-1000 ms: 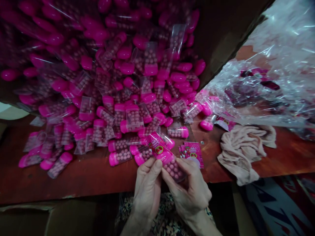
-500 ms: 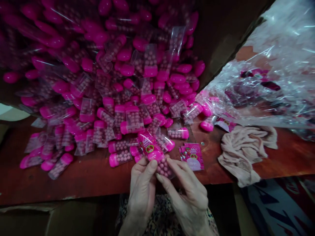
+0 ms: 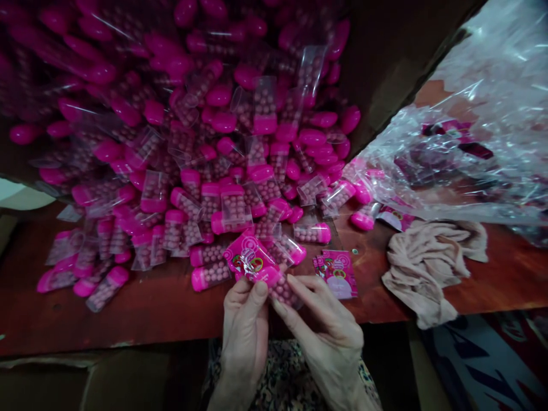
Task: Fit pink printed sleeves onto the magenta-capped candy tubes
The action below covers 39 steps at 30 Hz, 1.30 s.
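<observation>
My left hand point(image 3: 244, 319) and my right hand point(image 3: 321, 325) together hold a clear plastic tube point(image 3: 278, 288) with a bright pink cap, filled with pale pink round sweets. A pink printed card point(image 3: 249, 255) sits against the tube's capped end, pinched by my left thumb and fingers. My right fingertips rest on the tube's far end, which they partly hide. A small stack of matching pink cards point(image 3: 340, 274) lies on the table just beyond my right hand. Many similar tubes form a large heap point(image 3: 205, 171) directly ahead.
The heap spills from a dark cardboard box wall point(image 3: 385, 74) onto a red-brown wooden table point(image 3: 128, 325). To the right lie a crumpled clear plastic bag point(image 3: 454, 154) holding pink items and a beige cloth point(image 3: 428, 268). A cardboard flap point(image 3: 85, 379) lies below the table's front edge.
The pink card has swung left and now lies flatter across the tube's capped end. My hands have shifted their grip slightly, and the tube sits lower and more crosswise.
</observation>
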{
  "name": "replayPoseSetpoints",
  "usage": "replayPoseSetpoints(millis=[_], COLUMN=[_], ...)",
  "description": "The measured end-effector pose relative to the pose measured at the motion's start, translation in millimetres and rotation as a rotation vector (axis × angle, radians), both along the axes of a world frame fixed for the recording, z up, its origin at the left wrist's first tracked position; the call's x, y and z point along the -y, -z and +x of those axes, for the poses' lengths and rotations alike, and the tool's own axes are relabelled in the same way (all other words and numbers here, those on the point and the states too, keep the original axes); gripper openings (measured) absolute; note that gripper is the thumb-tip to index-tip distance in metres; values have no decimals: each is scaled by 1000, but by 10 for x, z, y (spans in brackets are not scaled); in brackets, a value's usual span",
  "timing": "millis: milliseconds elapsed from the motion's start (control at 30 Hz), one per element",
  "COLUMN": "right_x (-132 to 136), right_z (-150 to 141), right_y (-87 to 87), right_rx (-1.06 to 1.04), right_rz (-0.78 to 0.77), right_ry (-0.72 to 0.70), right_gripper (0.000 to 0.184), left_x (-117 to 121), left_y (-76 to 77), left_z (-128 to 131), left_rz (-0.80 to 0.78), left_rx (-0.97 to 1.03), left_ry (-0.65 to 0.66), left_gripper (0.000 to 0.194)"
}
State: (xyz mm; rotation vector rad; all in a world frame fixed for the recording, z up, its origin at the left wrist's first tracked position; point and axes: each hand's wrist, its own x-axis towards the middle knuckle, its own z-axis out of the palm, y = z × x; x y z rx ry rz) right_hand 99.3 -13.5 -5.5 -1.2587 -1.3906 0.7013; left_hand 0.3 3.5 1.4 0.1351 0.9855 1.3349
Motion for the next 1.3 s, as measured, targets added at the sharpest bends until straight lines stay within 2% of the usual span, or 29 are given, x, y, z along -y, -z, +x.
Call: replayPoseSetpoints(millis=[233, 467, 700, 833, 933, 1033, 1133, 1300], right_x=[29, 42, 93, 39, -4, 0, 53, 113], right_z=[14, -52, -114, -79, -64, -89, -143, -178], right_y=[-44, -7, -9, 22, 48, 69, 74, 53], right_rx=[-12, 34, -19, -43, -70, -99, -72, -2], right_rz=[36, 88, 51, 43, 25, 3, -3, -10], right_ry=[27, 61, 154, 84, -8, -56, 4, 136], right_gripper=[45, 47, 44, 43, 42, 39, 36, 37], left_x=[22, -30, 2, -17, -45, -43, 2, 57], left_y=[10, -34, -28, -21, -45, -57, -51, -62], left_z=[-17, -58, 7, -84, -152, -149, -67, 29], left_rz=[35, 19, 14, 52, 80, 52, 11, -12], left_rx=[132, 29, 148, 133, 72, 7, 45, 105], left_ry=[132, 16, 125, 126, 132, 146, 124, 123], left_gripper=[21, 16, 26, 25, 36, 27, 16, 15])
